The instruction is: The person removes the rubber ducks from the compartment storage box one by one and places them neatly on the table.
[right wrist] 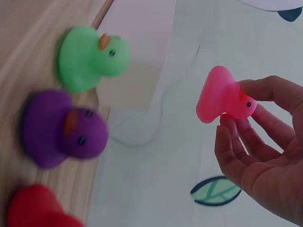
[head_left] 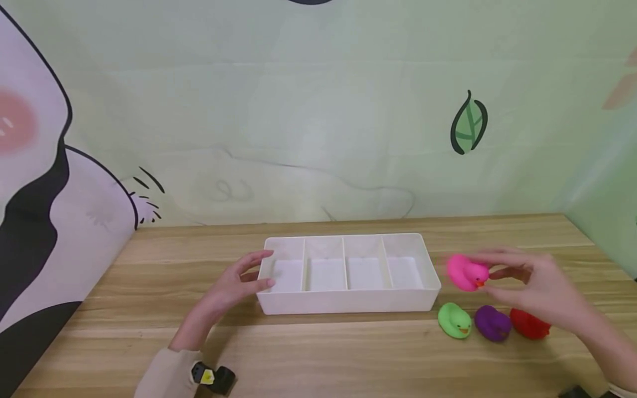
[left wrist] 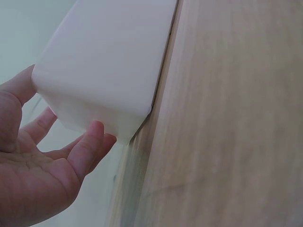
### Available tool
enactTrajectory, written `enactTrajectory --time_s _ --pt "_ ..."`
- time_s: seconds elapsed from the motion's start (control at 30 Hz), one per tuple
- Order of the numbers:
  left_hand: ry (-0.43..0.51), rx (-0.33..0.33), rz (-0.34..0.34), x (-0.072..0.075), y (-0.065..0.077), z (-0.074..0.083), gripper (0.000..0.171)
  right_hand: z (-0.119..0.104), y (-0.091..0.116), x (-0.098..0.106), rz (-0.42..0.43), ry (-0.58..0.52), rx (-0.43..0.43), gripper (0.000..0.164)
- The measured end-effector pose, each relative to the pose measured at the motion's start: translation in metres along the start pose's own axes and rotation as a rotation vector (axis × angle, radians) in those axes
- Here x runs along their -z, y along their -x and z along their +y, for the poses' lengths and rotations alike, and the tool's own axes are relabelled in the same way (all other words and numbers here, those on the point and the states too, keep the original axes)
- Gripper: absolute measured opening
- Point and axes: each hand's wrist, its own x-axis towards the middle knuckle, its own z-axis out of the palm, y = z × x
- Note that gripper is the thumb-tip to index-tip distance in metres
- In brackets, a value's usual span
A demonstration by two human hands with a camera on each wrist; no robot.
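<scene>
My right hand (head_left: 539, 282) pinches a pink rubber duck (head_left: 465, 272) by its head, between thumb and fingertips. It is off the table, just beyond the right end of a white box (head_left: 348, 302) with several compartments in a row. At the box's left end my left hand (head_left: 241, 282) holds the rim. In the left wrist view its thumb sits at the top corner, other fingertips against the end wall (left wrist: 113, 120). Close below the pink duck, a green duck (head_left: 454, 320), a purple duck (head_left: 492, 323) and a red duck (head_left: 530, 324) line up on the table.
The wooden table (head_left: 323, 354) ends at the back against a pale green wall sheet (head_left: 298, 110) printed with a leaf and a large cartoon figure. A black strap device (head_left: 219, 380) is on the left sleeve.
</scene>
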Motion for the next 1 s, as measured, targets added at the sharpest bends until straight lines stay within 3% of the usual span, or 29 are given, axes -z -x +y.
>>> enactTrajectory --time_s 0.2,0.4,0.53,0.67,0.8,1.0 --pt "0.006 0.0 0.006 0.0 0.0 -0.001 0.063 0.018 0.018 0.02 0.018 0.043 -0.063 0.05" --pt "0.006 -0.002 0.007 -0.002 0.0 -0.001 0.061 0.039 0.037 0.039 0.031 0.017 -0.124 0.05" --pt "0.001 -0.008 0.005 -0.002 -0.001 0.0 0.061 0.063 0.051 0.049 0.075 0.019 -0.184 0.049" --pt "-0.005 -0.01 0.0 -0.002 0.0 0.001 0.062 0.091 0.064 0.057 0.112 0.071 -0.19 0.046" --pt "-0.005 -0.007 0.001 -0.002 0.0 0.001 0.062 0.109 0.076 0.062 0.141 0.041 -0.179 0.048" --pt "-0.012 -0.003 0.002 -0.002 0.0 0.0 0.061 0.115 0.085 0.07 0.146 -0.07 -0.202 0.055"
